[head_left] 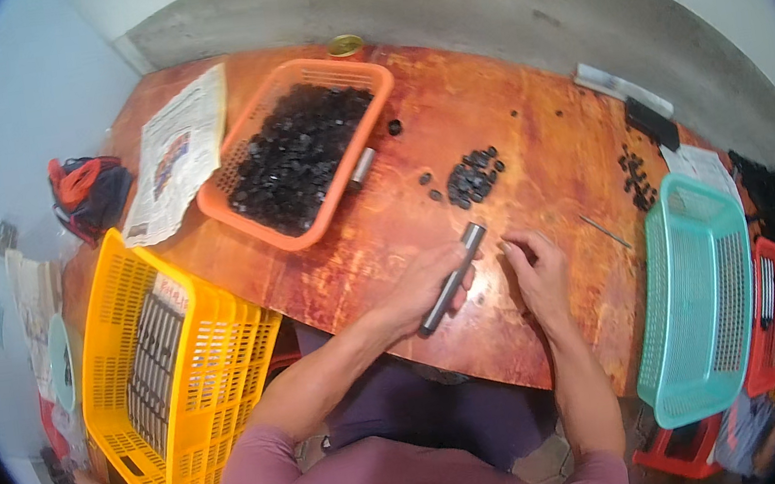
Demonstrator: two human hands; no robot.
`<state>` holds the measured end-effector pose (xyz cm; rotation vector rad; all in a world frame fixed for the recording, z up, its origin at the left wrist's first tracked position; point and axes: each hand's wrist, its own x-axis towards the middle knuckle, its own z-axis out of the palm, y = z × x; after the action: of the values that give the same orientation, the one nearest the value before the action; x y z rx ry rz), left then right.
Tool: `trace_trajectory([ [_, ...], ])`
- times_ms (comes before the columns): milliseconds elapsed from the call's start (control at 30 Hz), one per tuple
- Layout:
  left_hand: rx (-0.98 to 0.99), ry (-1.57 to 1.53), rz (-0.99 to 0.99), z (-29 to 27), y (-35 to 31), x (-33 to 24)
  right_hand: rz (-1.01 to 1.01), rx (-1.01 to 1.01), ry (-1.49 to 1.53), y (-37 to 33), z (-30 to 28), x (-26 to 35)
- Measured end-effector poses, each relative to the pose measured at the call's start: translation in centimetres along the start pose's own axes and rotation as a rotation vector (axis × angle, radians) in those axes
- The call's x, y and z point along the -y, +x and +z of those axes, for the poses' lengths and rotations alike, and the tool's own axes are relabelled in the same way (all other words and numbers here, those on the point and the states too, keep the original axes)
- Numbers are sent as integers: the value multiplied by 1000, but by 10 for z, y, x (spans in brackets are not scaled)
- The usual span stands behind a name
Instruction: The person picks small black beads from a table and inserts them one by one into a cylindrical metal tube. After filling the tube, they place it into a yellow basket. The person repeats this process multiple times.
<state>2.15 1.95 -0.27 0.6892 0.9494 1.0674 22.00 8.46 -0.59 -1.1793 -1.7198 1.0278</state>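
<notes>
My left hand (pixel 425 288) is closed around a dark grey metal tube (pixel 451 281), which slants up and to the right with a lighter band near its top end. Just right of the tube, my right hand (pixel 538 271) hovers over the table with thumb and fingertips drawn together. Whatever is between those fingertips, if anything, is too small to make out. Beyond both hands lies a loose pile of small round black caps (pixel 472 179). An orange basket (pixel 309 238) filled with many small black parts stands farther left, with a short metal tube (pixel 363 166) against its side.
A yellow crate (pixel 217 362) holding rows of grey tubes stands at the left, below a newspaper (pixel 176 162). At the right are a teal basket (pixel 711 395), a red tray (pixel 765 359), a thin rod (pixel 605 231) and scattered black pieces (pixel 636 178). A wall borders the table's far side.
</notes>
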Motion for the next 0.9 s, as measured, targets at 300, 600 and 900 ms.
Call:
trace_trajectory([
  [300,13,-148,-65,-6,-5,-6,-15,-18,33,-1,1,-5],
  [600,49,-527,-30,-11,-16,-13,12,30,13,0,1,-9],
  [900,36,-338,-101,-12,-28,-23,-28,30,-23,-1,1,-4],
])
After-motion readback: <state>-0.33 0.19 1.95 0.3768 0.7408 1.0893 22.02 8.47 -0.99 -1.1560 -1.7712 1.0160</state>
